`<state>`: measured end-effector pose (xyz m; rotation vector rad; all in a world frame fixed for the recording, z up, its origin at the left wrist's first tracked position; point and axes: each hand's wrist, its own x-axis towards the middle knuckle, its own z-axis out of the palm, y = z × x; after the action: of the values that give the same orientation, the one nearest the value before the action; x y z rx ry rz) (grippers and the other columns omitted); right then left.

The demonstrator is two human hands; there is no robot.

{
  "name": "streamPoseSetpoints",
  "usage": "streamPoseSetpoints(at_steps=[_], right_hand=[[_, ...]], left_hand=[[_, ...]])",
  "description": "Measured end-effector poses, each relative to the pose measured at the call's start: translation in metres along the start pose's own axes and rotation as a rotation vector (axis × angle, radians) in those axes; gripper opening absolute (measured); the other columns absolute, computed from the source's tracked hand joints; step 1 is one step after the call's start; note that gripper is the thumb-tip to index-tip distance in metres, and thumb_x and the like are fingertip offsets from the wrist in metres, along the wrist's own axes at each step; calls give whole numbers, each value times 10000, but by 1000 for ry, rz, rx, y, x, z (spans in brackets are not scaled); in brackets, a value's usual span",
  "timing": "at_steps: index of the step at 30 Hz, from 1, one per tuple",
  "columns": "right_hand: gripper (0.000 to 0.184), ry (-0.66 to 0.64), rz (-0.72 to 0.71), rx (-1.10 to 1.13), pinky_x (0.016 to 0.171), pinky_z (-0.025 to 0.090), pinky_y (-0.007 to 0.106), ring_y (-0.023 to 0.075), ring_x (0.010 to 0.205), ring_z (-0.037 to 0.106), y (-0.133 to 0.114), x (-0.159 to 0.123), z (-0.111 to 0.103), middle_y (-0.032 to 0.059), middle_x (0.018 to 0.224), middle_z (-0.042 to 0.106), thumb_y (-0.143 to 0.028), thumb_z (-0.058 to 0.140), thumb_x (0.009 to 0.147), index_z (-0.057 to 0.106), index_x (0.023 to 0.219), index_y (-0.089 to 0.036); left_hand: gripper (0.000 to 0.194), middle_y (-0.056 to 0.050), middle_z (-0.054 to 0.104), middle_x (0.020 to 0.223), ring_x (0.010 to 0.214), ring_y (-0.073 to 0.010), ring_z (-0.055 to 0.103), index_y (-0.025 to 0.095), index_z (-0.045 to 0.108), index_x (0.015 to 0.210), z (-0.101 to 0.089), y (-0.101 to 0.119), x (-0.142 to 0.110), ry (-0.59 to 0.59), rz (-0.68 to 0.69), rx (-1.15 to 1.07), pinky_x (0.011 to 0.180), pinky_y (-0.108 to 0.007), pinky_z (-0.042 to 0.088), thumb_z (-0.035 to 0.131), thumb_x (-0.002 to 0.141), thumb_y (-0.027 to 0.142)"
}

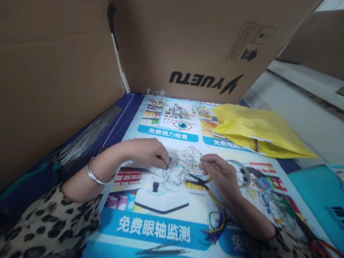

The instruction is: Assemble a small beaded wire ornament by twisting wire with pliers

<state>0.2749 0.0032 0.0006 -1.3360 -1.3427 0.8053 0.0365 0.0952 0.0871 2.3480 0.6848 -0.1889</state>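
Note:
My left hand (150, 152), with a silver bangle on the wrist, pinches the edge of a bent thin-wire piece (174, 176) made of looped silvery wire. My right hand (221, 174) is closed, with its thumb and fingertips at the wire mesh (192, 156) on the other side. Small pliers (205, 184) with dark jaws and yellow handles are tucked in that same hand, jaws pointing left. Whether the two wire parts are one piece, I cannot tell. The wire is held just above the printed poster (165, 199).
Cardboard walls (164, 34) stand behind and left. A bundle of straight wires (86, 139) lies left, wire pieces (156, 96) at the back. A yellow bag (258, 130), tape roll (241, 173), coloured cords (212, 229), dark rods (162, 251) and red-handled pliers (316, 243) lie around.

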Motion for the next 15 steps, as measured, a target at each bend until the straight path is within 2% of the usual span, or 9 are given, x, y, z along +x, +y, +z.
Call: streamPoseSetpoints(at_steps=[11,15], right_hand=[[68,12,4,-7,540,462,244,111,607,559,0,0,-1,7,775,607,-229,569,761,628,788,-210],[68,13,10,-3,535,462,246,110,603,553,-1,0,0,12,793,602,-235,571,761,630,783,-209]], left_hand=[[180,44,664,734,610,-66,513,184,698,813,-1,0,-1,-20,14,18,559,-147,318,523,776,165],[182,39,636,689,586,-72,496,172,678,766,4,-9,6,63,34,26,552,-163,315,497,777,178]])
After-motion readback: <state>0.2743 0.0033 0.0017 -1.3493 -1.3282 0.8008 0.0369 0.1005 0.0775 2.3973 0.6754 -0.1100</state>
